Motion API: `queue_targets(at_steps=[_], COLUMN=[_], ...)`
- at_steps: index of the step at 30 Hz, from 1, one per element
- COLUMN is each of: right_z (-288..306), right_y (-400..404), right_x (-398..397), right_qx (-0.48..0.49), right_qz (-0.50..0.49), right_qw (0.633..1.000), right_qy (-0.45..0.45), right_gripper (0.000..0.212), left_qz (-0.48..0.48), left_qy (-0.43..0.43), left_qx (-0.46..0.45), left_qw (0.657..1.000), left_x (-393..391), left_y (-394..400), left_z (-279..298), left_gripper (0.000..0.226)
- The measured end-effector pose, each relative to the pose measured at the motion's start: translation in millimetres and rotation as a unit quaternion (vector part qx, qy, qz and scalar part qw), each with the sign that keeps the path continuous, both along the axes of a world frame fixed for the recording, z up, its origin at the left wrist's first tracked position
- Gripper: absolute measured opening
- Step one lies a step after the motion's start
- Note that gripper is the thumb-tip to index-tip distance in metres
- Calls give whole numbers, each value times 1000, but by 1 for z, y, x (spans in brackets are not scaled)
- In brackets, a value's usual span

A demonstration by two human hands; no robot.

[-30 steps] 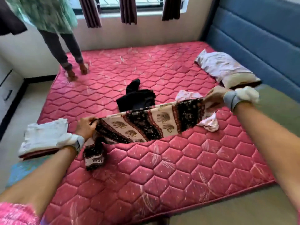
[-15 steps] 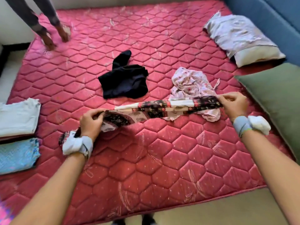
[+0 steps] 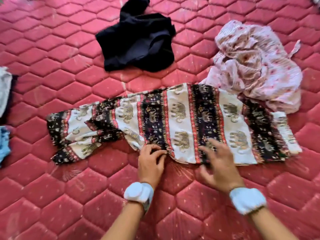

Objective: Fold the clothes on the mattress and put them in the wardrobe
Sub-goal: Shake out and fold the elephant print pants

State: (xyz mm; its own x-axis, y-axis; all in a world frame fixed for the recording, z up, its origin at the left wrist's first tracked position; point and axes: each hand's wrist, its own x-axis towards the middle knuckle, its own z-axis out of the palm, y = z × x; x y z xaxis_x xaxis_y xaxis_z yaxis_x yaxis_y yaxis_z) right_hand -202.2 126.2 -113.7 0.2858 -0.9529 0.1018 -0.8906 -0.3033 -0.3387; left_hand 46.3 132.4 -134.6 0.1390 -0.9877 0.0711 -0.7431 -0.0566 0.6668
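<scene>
Clothes on mattress (image 3: 52, 196): 1 elephant-print (image 3: 181, 122), 1 black (image 3: 138, 42), 1 pink (image 3: 256, 63).

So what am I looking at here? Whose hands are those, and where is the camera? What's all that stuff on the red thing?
There is no machine here, just a person folding clothes. The camera sits on their head and looks down, so you see their own two arms reaching forward.

The red quilted mattress is the surface. Spread flat across it are long trousers with an elephant pattern in black, white and red. The left hand pinches their near edge. The right hand lies on the cloth with fingers spread; it is blurred, so a grip is hard to judge.

Farther away lie a crumpled black garment and a crumpled pale pink flowery garment, not yet folded. The white bands are worn on the wrists.
</scene>
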Motion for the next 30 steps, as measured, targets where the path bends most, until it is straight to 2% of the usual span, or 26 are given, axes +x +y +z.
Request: queue_targets(at_steps=[2, 4, 6, 7, 8, 9, 11, 12, 14, 15, 16, 17, 20, 21, 23, 26, 28, 29, 30], right_z=[-10, -18, -16, -15, -12, -8, 3, 8, 10, 8, 8, 6, 4, 2, 2, 11, 14, 14, 18], right_y=[8, 0, -14, -19, -20, -19, -18, -20, -21, -21, -21, -21, -23, -21, -16, -9, -4, -1, -1], right_x=[62, 103, 127, 132, 137, 136, 134, 131, 129, 128, 128, 126, 125, 124, 122, 124, 128, 133, 139], right_qx=[16, 20, 21, 16, 21, 32, 87, 116, 126, 110, 87, 76, 70, 79, 109, 200, 174, 152, 172], right_qz=[98, 96, 85, 96, 114, 131, 134, 123, 133, 159, 189, 217, 284, 300, 344, 344, 356, 351, 359], right_qw=[995, 995, 996, 995, 992, 989, 985, 983, 982, 980, 977, 973, 955, 947, 921, 904, 904, 908, 901], right_qy=[9, 14, -17, -35, -47, -55, -69, -68, -53, -45, -38, -22, 43, 80, 148, 156, 159, 169, 174], right_gripper=[63, 53, 34, 29, 27, 28, 35, 38, 38, 37, 36, 36, 42, 49, 62, 54, 51, 51, 50], left_qz=[73, 135, 225, 294, 362, 393, 332, 294, 273, 273, 274, 264, 261, 273, 320, 366, 352, 349, 349], left_qy=[-29, -46, 33, 115, 212, 323, 548, 638, 767, 810, 834, 843, 832, 827, 794, 728, 700, 694, 703], left_qx=[-12, -20, 14, 66, 144, 221, 309, 317, 261, 219, 185, 166, 134, 112, 52, 3, -7, -11, -25], left_qw=[997, 990, 974, 947, 896, 832, 703, 637, 519, 471, 442, 438, 471, 478, 515, 580, 621, 629, 620], left_x=[-4, -12, -19, -23, -25, -31, -37, -37, -22, -10, 5, 21, 71, 88, 130, 198, 238, 258, 275], left_y=[12, 21, 23, 23, 23, 21, 17, 15, 8, 3, -4, -12, -35, -43, -53, -53, -41, -29, -17], left_z=[4, 7, 13, 15, 20, 26, 33, 38, 40, 36, 37, 33, 31, 31, 32, 40, 45, 47, 50], left_gripper=[21, 20, 18, 27, 37, 42, 46, 39, 29, 32, 39, 49, 60, 58, 54, 33, 20, 12, 16])
